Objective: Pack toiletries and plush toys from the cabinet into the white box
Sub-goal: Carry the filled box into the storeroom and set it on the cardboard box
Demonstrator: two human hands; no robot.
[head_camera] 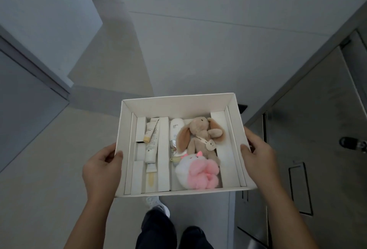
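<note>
I carry the white box (176, 103) in front of me above the floor. My left hand (101, 166) grips its left wall, thumb over the rim. My right hand (258, 149) grips its right wall the same way. In the box's left slot lie cream tubes (151, 141) with yellow caps. A white bottle (175, 129) lies in the middle. To its right lies a beige plush bunny (200, 135), and a white and pink plush toy (198, 171) rests at its feet near the front wall.
Grey cabinet doors (317, 129) stand at the right, one with a handle (353, 143). A white wall corner (49, 30) and a grey door (23, 99) are at the left. Light floor (198, 50) stretches ahead. My legs and a shoe (156, 205) show below the box.
</note>
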